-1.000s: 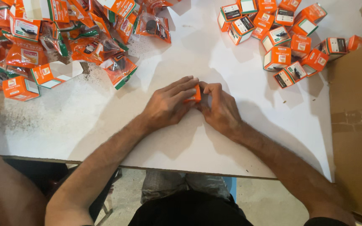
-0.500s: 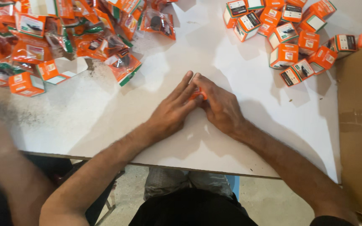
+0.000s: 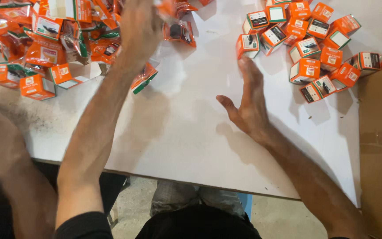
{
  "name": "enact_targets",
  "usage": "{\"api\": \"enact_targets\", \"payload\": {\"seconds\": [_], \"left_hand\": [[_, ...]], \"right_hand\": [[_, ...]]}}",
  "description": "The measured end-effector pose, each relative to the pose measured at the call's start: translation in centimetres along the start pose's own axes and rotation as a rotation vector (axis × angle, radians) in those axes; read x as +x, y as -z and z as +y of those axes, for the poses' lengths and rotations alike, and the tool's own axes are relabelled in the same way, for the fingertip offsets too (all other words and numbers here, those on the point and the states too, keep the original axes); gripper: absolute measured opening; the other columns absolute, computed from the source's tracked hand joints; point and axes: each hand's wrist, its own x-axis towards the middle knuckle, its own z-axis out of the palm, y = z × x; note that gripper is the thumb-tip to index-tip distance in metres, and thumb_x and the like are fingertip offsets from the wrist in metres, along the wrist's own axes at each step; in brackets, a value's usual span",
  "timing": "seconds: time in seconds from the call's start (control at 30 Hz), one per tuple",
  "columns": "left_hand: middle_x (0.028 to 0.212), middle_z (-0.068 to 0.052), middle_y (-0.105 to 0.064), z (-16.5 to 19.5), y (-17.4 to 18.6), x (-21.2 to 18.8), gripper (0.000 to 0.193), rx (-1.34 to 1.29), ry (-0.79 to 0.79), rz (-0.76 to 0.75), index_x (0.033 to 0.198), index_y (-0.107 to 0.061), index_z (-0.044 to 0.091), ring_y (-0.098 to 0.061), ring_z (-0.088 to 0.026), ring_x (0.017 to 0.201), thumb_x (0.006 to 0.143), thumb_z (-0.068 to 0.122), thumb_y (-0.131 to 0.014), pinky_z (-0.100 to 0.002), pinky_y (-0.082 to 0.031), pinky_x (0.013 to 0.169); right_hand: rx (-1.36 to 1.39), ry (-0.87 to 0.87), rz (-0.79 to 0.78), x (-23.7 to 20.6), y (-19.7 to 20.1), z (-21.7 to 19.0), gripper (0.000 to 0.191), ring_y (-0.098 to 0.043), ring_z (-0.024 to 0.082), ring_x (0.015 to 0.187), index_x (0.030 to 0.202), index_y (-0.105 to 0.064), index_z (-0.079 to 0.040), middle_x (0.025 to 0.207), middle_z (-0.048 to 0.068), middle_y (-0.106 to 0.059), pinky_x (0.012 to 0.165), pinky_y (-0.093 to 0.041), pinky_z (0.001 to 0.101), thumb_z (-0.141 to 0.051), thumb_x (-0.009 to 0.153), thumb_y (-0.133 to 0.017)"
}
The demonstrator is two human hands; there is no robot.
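Observation:
My left hand [image 3: 139, 24] is stretched far forward over a heap of orange plastic packets [image 3: 67, 40] at the table's far left. It is blurred, and its fingers are among the packets next to a packet with a dark part inside [image 3: 180, 32]; whether it grips one is unclear. My right hand [image 3: 248, 104] lies open on the white table [image 3: 186, 124], thumb spread. Its fingertips point at a small orange and white box [image 3: 247, 45], the nearest one in a cluster of several like boxes [image 3: 319, 44].
Another person's bare arm [image 3: 1, 146] shows at the left edge by the table's near side. A brown cardboard sheet [image 3: 381, 146] lies along the right side. A few small orange boxes [image 3: 36, 86] sit at the near edge of the packet heap.
My hands were together at mid-table, closing a small orange box. They have parted: the left hand went forward to the packet heap, the right went forward-right towards the box cluster and is empty.

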Motion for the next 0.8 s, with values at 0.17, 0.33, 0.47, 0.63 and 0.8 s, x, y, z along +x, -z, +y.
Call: {"api": "enact_targets", "payload": {"seconds": [0.17,0.33,0.47,0.63,0.8], "left_hand": [[0.098,-0.009,-0.069,7.0,-3.8,-4.6,0.021,-0.460,-0.292,-0.468,0.107,-0.063,0.008,-0.067,-0.033,0.100,0.089,-0.002,-0.062,-0.045,-0.055,0.085],[0.131,-0.020,-0.062,1.4,-5.8,-2.8,0.072,0.284,-0.313,-0.061,0.143,-0.056,0.008,-0.064,-0.041,0.100,0.073,0.001,-0.071,-0.046,-0.056,0.078],[0.113,-0.022,-0.061,-2.4,-7.0,-2.1,0.071,0.448,-0.237,-0.372,0.130,-0.061,0.012,-0.065,-0.044,0.099,0.062,0.009,-0.079,-0.051,-0.056,0.069],[0.108,-0.014,-0.066,2.0,-4.5,-5.7,0.047,-0.106,-0.081,-0.407,0.129,-0.065,0.014,-0.070,-0.035,0.094,0.085,0.002,-0.080,-0.048,-0.057,0.077],[0.119,-0.015,-0.063,9.2,-1.1,-10.3,0.054,-0.564,-0.118,-0.043,0.134,-0.054,0.007,-0.070,-0.031,0.097,0.086,-0.009,-0.075,-0.041,-0.060,0.084]], "right_hand": [[1.009,-0.501,-0.149,-0.4,-1.0,0.7,0.085,-0.055,0.026,0.129,0.165,-0.015,-0.002,0.141,0.021,-0.054,0.113,-0.045,0.0394,-0.017,0.101,-0.069],[0.485,-0.385,-0.169,-0.3,-0.3,-1.0,0.053,-0.064,0.029,0.123,0.143,-0.051,0.000,0.131,0.015,-0.065,0.108,-0.049,0.0375,-0.011,0.097,-0.074],[0.199,-0.175,-0.184,0.4,0.3,-2.4,0.055,-0.062,0.035,0.121,0.138,-0.054,-0.002,0.124,0.014,-0.065,0.104,-0.048,0.0397,-0.008,0.089,-0.079],[0.416,-0.262,-0.216,0.7,1.4,-2.3,0.049,-0.066,0.028,0.116,0.132,-0.061,-0.001,0.124,0.013,-0.066,0.102,-0.051,0.0374,-0.009,0.088,-0.080],[0.388,-0.325,-0.225,0.5,1.0,-2.0,0.047,-0.069,0.024,0.104,0.117,-0.069,-0.003,0.112,0.010,-0.070,0.091,-0.055,0.0347,-0.011,0.075,-0.089]]}}
